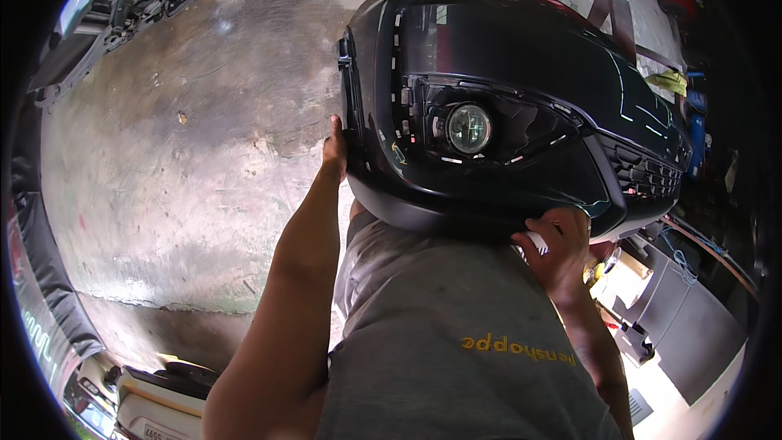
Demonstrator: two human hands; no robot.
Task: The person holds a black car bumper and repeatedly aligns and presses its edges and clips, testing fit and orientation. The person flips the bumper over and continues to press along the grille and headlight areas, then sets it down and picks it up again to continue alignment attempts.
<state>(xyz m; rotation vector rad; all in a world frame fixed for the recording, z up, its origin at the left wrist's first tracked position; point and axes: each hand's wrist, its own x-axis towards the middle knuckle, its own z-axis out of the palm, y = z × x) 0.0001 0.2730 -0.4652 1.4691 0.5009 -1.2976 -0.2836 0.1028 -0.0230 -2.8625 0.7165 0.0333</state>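
Note:
A glossy dark car bumper (505, 41) fills the middle right, held up close against my body. Set into its side is a round fog lamp (469, 128) with a clear lens, and farther right a black mesh grille (643, 169). My left hand (334, 149) grips the bumper's left end, with the thumb raised along the edge and the other fingers hidden behind it. My right hand (558, 244) has its fingers curled at the bumper's near lower edge. A small white patch shows between that thumb and fingers; what it is I cannot tell.
Stained concrete floor (187, 171) spreads to the left. Exposed car parts (138, 0) stand at the far left, and a white vehicle (155, 403) at the lower left. Beyond the bumper rises a dark red metal stand (621, 16). A grey panel (684, 318) is at the right.

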